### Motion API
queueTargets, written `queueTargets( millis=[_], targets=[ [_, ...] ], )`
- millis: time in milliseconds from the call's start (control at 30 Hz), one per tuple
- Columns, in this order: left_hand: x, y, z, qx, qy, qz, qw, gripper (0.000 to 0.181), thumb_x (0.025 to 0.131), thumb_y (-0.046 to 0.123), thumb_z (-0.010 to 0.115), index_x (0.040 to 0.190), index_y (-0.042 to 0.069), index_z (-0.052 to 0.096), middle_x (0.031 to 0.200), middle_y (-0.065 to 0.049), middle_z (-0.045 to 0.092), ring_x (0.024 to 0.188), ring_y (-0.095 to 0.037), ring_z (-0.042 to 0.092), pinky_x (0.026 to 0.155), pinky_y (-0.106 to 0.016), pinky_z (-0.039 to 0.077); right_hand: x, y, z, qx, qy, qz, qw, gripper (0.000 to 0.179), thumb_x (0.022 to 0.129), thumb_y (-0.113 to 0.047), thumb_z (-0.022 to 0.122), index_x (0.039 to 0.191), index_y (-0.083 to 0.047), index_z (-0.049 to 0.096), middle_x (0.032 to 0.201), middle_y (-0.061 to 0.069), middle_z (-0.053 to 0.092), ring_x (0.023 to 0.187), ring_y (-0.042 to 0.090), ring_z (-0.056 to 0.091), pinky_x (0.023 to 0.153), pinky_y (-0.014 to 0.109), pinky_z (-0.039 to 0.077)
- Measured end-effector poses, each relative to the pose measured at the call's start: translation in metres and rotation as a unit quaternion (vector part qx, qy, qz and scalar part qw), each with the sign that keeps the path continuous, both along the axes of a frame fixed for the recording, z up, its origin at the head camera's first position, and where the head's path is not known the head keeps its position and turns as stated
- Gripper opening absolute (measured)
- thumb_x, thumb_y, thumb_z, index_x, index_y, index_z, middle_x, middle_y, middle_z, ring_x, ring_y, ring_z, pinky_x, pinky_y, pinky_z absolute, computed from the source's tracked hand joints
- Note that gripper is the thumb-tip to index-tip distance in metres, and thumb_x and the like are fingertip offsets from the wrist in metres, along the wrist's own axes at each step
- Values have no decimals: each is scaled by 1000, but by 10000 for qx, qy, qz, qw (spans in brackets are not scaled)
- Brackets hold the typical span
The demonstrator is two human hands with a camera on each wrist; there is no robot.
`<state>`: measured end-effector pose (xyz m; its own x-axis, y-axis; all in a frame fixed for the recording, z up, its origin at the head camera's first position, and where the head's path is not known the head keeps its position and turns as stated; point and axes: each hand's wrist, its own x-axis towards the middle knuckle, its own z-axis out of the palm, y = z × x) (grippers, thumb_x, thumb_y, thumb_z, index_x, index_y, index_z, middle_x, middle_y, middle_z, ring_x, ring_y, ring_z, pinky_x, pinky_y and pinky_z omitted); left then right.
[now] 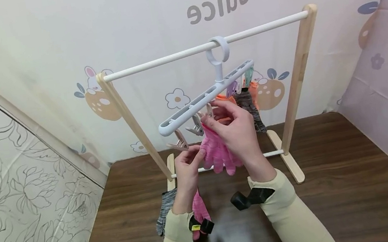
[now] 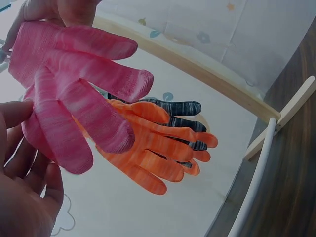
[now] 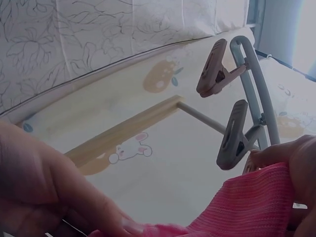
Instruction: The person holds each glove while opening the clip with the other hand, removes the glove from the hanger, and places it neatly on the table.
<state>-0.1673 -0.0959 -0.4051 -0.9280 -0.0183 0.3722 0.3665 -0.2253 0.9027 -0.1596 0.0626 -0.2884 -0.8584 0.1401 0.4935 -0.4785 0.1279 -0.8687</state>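
Note:
A pink knit glove [image 1: 217,152] hangs fingers-down below the pale grey clip hanger [image 1: 192,109]. My right hand [image 1: 237,129] grips its cuff close under the hanger bar, beside a small beige clip [image 1: 209,110]. Lower down, my left hand [image 1: 187,169] pinches the glove's side edge between thumb and fingers. The left wrist view shows the pink glove [image 2: 74,94] spread between both hands. A grey clip [image 3: 233,138] and a brownish-pink clip [image 3: 213,71] hang from the bar with nothing in them. Whether my right fingers also press the beige clip, I cannot tell.
The hanger hooks over the white rod [image 1: 160,62] of a wooden-sided rack [image 1: 297,83]. Orange gloves [image 2: 148,148] and a dark striped glove [image 1: 247,105] hang at its far end. Another pink glove [image 1: 199,208] and a grey striped glove [image 1: 166,208] lie on the brown table [image 1: 353,182].

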Motion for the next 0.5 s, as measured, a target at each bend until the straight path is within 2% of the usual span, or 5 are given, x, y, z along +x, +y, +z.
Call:
queueTargets(
  millis=[167, 500],
  targets=[
    [1, -1, -4, -132, 7, -9, 9999, 25, 91, 9, 72, 103, -11, 66, 91, -4, 70, 80, -13, 62, 73, -25, 50, -1, 1, 0, 220, -64, 10, 9997, 42, 80, -26, 85, 117, -11, 71, 96, 6, 72, 79, 19, 69, 72, 26, 55],
    [0, 1, -4, -302, 82, 38, 9995, 16, 91, 1, 70, 101, -11, 67, 88, -1, 70, 77, -12, 62, 70, -25, 50, -7, -1, 3, 365, 87, -228, 9990, 43, 78, -28, 87, 115, -10, 72, 97, 3, 71, 80, 13, 65, 71, 24, 53]
  ],
)
